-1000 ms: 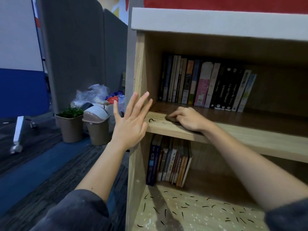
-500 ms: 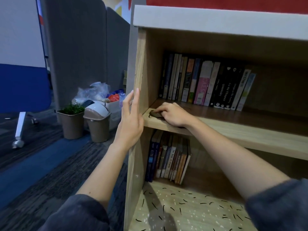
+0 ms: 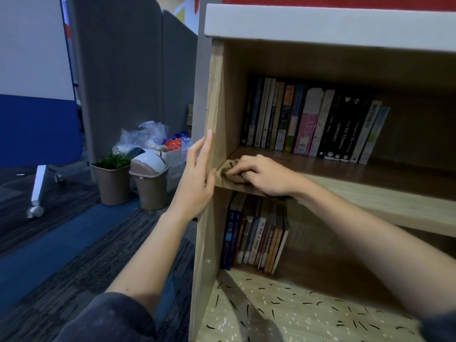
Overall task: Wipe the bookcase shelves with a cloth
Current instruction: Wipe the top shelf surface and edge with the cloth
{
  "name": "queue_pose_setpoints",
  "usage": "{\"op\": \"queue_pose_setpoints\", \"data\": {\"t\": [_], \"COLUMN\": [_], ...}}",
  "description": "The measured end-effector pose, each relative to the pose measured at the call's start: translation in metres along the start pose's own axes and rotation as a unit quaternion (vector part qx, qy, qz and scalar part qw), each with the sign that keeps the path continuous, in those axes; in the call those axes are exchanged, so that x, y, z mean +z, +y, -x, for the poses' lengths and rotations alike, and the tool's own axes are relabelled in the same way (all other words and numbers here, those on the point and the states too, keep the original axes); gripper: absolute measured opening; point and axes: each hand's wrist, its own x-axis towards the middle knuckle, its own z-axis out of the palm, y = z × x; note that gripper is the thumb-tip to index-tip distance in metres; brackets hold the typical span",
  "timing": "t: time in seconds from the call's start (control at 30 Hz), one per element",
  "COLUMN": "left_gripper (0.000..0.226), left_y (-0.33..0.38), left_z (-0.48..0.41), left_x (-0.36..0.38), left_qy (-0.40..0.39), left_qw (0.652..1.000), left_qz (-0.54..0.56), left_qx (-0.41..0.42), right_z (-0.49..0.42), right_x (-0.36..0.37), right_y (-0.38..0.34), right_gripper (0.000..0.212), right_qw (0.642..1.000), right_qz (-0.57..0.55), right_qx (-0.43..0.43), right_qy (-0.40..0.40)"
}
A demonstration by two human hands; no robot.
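The right hand (image 3: 267, 177) grips a crumpled brown cloth (image 3: 230, 172) at the front left corner of the upper shelf (image 3: 370, 193) — against the bookcase's side panel (image 3: 213, 95). The left hand (image 3: 197, 178) rests flat on that panel's front edge — fingers straight, holding nothing.

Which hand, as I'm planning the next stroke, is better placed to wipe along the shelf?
Right: the right hand holds the cloth on the shelf; the left hand rests on the side panel.

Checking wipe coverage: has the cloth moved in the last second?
Yes. The right hand slid the cloth left along the shelf, up to the bookcase's side panel.
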Motion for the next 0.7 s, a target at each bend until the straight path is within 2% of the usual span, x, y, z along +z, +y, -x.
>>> {"op": "queue_pose_setpoints", "data": {"t": [0.1, 0.2, 0.27, 0.37, 0.4, 0.57, 0.7], "left_gripper": [0.072, 0.072, 0.072, 0.072, 0.073, 0.074, 0.074], "left_y": [-0.001, 0.000, 0.000, 0.000, 0.000, -0.001, 0.002], "left_z": [0.000, 0.000, 0.001, 0.000, 0.000, 0.000, 0.001], "left_x": [0.000, 0.001, 0.001, 0.000, 0.000, 0.000, 0.000], "left_qy": [-0.002, -0.002, 0.000, 0.000, -0.002, -0.008, -0.003], "left_qw": [1.000, 1.000, 1.000, 1.000, 1.000, 1.000, 1.000], "left_qz": [0.006, 0.007, 0.009, 0.015, 0.017, 0.015, 0.017], "left_qx": [-0.003, -0.006, -0.006, -0.005, -0.005, -0.011, -0.018], "right_z": [0.012, -0.020, -0.028, -0.002, 0.006, -0.019, -0.003], "right_x": [-0.017, -0.008, 0.005, 0.005, -0.001, -0.001, 0.010], "right_y": [0.015, 0.021, 0.008, -0.007, -0.005, 0.012, -0.015], "right_gripper": [0.038, 0.041, 0.042, 0.040, 0.040, 0.042, 0.041], "right_qw": [0.999, 0.994, 0.996, 1.000, 1.000, 0.995, 0.999], "right_qz": [-0.008, 0.027, 0.028, 0.003, -0.007, 0.027, -0.023], "right_qx": [0.038, 0.103, 0.082, -0.005, -0.006, 0.097, 0.019], "right_qy": [-0.029, -0.011, 0.010, 0.014, 0.009, 0.011, 0.026]}}
